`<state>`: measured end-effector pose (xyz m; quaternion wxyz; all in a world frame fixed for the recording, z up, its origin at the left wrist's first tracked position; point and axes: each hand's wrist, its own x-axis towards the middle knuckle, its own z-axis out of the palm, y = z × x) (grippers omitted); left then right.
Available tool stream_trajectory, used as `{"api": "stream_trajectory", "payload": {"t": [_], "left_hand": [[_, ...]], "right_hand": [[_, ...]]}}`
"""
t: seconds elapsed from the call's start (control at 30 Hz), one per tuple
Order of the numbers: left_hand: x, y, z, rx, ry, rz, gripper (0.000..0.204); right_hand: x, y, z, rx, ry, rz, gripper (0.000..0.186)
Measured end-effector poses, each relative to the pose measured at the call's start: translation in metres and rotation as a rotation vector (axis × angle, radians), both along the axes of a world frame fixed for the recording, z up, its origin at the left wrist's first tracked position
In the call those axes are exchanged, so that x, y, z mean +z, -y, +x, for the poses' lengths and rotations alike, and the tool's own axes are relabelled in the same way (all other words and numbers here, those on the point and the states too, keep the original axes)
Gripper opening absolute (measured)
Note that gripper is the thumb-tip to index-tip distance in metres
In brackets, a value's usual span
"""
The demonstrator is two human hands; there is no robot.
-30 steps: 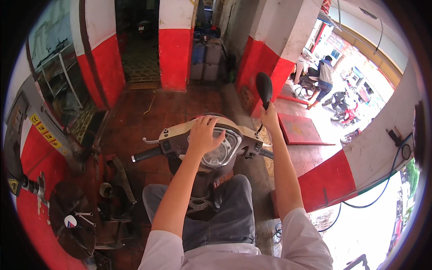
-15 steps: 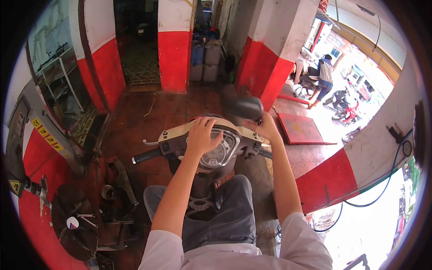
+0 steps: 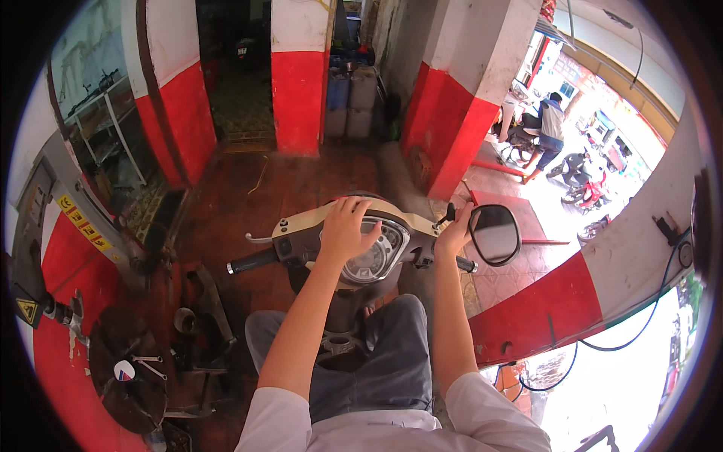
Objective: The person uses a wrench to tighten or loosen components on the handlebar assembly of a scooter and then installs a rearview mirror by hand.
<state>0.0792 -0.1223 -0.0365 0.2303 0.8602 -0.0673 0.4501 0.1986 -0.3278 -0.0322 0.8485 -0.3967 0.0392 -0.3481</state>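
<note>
Head view: the left hand (image 3: 348,230) lies flat over the scooter's speedometer (image 3: 374,252), fingers spread. The right hand (image 3: 455,235) closes its grip around the mirror (image 3: 493,234) stem by the right handlebar. The mirror looks light, rigid, its glass fragile; the stem is the safest hold.

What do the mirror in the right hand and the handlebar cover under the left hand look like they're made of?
Mirror: apparently a glossy black plastic housing around a dark, reflective glass face; the right hand holds it at its stem. Handlebar cover: smooth cream shell, probably painted plastic, under the left hand.
</note>
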Motion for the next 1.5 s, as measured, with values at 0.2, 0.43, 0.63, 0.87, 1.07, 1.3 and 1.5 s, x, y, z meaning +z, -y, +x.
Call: {"api": "stream_trajectory", "payload": {"t": [0.2,0.43,0.63,0.87,1.07,1.3,1.5], "left_hand": [[0.001,0.002,0.0,-0.002,-0.011,-0.022,0.045],[-0.002,-0.003,0.0,0.036,-0.003,0.025,0.044],[-0.001,0.004,0.004,0.015,-0.003,-0.002,0.043],[-0.001,0.0,0.001,0.02,-0.004,0.013,0.043],[-0.001,-0.001,0.001,0.035,0.007,0.025,0.043],[-0.001,0.0,0.001,0.026,-0.026,-0.002,0.044],[-0.001,0.001,0.001,0.005,-0.018,-0.027,0.045]], "right_hand": [[-0.002,0.034,0.032,0.376,0.294,0.187,0.034],[0.018,0.046,0.055,0.804,0.226,0.142,0.014],[0.007,0.053,0.09,0.797,0.044,0.283,0.017],[0.007,0.036,0.066,0.328,-0.005,0.162,0.027],[0.014,0.038,0.082,0.949,0.019,-0.027,0.038],[0.025,0.033,0.098,0.807,-0.308,-0.447,0.029],[0.019,0.019,0.093,0.468,-0.263,-0.763,0.027]]}}
